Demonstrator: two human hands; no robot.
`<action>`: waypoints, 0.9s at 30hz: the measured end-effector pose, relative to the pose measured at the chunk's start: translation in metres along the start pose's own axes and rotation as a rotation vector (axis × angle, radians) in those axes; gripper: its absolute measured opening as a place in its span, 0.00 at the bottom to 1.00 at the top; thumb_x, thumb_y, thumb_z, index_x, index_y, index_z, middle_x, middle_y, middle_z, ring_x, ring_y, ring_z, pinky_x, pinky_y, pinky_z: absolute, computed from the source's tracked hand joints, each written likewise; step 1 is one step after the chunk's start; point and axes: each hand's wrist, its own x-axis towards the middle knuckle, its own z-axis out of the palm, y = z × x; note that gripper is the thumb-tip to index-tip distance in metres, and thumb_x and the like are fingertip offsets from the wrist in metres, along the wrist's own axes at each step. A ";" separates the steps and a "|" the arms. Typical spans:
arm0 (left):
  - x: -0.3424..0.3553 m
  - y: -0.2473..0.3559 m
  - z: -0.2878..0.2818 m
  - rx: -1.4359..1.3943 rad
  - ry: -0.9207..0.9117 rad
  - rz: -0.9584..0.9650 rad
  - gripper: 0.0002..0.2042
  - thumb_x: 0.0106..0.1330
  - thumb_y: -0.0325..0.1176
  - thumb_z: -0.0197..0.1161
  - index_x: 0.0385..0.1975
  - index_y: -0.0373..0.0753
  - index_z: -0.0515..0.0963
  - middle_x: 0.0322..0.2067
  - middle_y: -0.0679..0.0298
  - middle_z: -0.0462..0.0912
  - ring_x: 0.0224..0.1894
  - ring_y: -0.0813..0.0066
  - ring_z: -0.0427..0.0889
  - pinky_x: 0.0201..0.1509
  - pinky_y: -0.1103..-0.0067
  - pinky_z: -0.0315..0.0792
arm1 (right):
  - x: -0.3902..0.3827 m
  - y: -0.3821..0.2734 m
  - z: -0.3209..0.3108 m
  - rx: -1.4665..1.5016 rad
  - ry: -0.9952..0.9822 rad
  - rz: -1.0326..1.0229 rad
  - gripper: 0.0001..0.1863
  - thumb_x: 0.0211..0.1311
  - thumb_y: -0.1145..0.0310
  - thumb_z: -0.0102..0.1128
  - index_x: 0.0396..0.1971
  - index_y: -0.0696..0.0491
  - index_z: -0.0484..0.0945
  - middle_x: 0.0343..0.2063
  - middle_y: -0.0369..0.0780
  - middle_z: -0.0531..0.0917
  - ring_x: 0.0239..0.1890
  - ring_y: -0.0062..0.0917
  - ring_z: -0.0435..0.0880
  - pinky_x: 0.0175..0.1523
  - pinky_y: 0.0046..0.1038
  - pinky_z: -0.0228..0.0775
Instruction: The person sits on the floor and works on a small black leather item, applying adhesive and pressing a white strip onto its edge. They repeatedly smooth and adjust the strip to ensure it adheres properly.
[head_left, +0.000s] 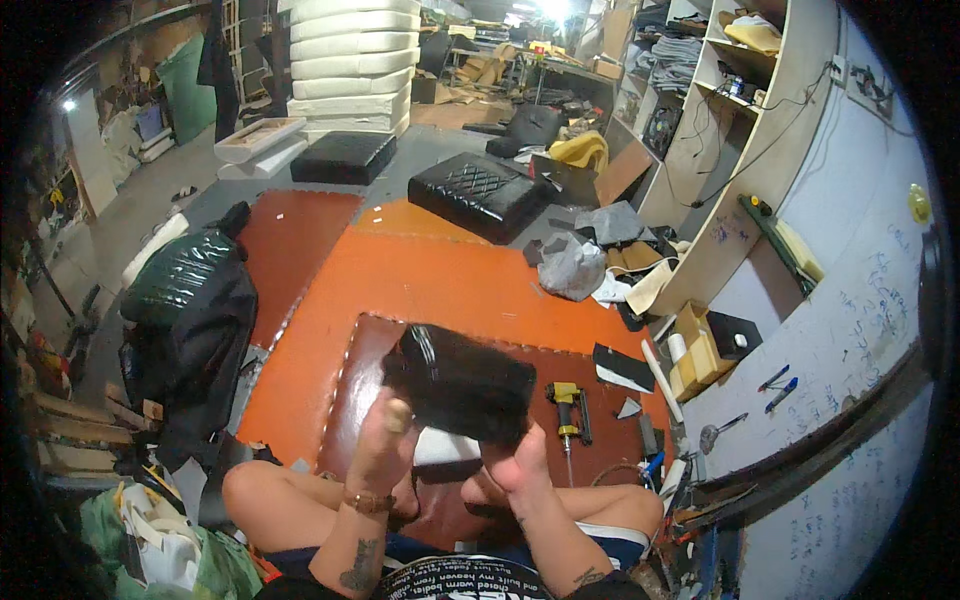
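Observation:
I sit cross-legged on a brown padded mat (345, 400) and hold up a flat black rectangular cushion piece (460, 385) in front of me. My left hand (385, 440) grips its lower left edge, fingers curled onto the black material. My right hand (515, 462) holds its lower right edge from beneath. The piece tilts down to the right and hides part of the mat behind it. A white strip (445, 448) shows just under the piece between my hands.
A yellow and black staple gun (568, 408) lies on the mat to the right. Orange floor mats (420, 280) spread ahead, with a black quilted cushion (478, 193) beyond. A black jacket (190, 320) is heaped at left. Wooden shelves (740, 120) and a scribbled white wall (850, 300) stand at right.

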 end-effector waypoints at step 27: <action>0.039 -0.097 -0.043 0.077 0.361 -0.331 0.22 0.74 0.48 0.72 0.58 0.41 0.80 0.49 0.64 0.88 0.47 0.68 0.88 0.48 0.68 0.85 | 0.058 -0.012 -0.058 -0.482 0.025 0.174 0.19 0.70 0.62 0.75 0.57 0.43 0.81 0.55 0.30 0.86 0.59 0.24 0.81 0.55 0.40 0.72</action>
